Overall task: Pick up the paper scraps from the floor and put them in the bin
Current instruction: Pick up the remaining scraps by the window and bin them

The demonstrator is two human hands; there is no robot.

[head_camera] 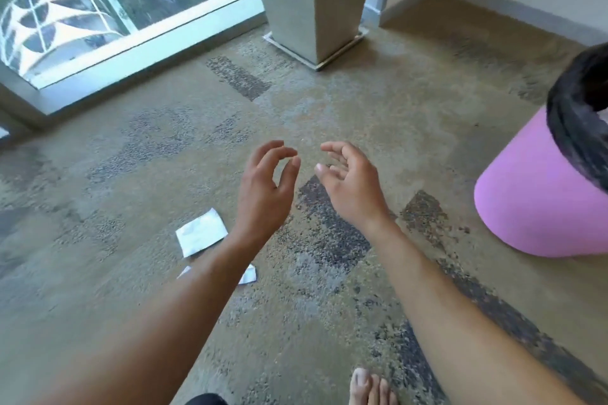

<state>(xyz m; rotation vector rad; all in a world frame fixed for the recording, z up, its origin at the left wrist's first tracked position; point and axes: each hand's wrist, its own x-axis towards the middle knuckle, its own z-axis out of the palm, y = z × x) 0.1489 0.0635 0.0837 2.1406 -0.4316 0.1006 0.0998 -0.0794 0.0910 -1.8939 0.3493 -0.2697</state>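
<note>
Speckled beige carpet floor [329, 115] carries two white paper scraps [201, 236], one half hidden under the left forearm. Left hand [265, 187] and right hand [350, 184] hover loosely curled, each grip empty. That hidden scrap risks being overlooked; the pink plastic bin [539, 200] with its black liner stands well apart at right.

floor [329, 115]: speckled carpet | on it: paper scraps [201, 236], pink bin [539, 204], planter [312, 0]
</note>
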